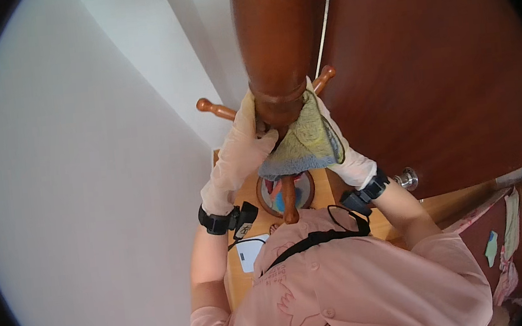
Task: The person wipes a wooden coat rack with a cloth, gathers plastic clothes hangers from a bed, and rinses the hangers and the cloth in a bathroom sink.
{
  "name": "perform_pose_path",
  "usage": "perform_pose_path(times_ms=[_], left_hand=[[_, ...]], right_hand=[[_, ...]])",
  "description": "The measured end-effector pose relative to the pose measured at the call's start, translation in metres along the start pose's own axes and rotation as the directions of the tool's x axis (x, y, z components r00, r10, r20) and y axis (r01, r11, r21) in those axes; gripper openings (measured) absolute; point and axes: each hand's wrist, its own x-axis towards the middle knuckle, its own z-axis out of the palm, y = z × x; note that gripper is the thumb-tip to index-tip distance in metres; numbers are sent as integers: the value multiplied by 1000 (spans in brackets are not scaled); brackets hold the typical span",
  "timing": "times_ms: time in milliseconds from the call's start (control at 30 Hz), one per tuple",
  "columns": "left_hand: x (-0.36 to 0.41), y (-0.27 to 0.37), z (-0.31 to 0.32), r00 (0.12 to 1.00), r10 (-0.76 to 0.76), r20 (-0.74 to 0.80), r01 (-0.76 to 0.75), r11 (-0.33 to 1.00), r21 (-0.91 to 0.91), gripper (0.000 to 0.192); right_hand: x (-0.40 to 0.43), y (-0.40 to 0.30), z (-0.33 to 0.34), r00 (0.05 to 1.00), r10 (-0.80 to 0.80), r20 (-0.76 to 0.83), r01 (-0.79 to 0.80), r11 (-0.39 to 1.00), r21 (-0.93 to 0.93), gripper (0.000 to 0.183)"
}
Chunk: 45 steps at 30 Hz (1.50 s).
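A turned, polished wooden post (275,39), like a coat stand's, rises close before me, with rounded pegs (289,198) spreading from it. My left hand (243,153), in a thin whitish glove, grips the narrow part of the post under its thick section, thumb across the front. On the other side, my gloved right hand (333,132) presses a fluffy yellow-green and blue-grey cloth (308,135) against the post. The cloth hides most of the right fingers. Both wrists wear black straps with small devices.
A dark red-brown door (426,67) with a round metal knob (406,178) stands close on the right. A pale wall (79,180) fills the left. Below are a round basket or bin (311,191), a white scale-like slab (252,253) and a wooden floor. A thin white rod (324,34) leans behind the post.
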Motion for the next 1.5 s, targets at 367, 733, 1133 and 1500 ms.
perform_pose_path(times_ms=[367, 733, 1133, 1500], left_hand=[[-78, 18, -58, 901, -313, -299, 242, 937, -252, 35], [-207, -54, -79, 529, -527, -665, 229, 843, -486, 20], [-312, -66, -39, 218, -513, -830, 127, 858, -497, 20], [-369, -36, -86, 2, -265, -964, 320, 914, -250, 23]], right_hand=[[26, -3, -79, 652, 743, -152, -290, 430, 855, 41], [34, 62, -34, 994, -106, 3, 94, 870, -485, 39], [-25, 89, -38, 623, 782, -13, -551, 451, 702, 36], [-116, 56, -23, 450, 783, 429, -881, 309, 359, 27]])
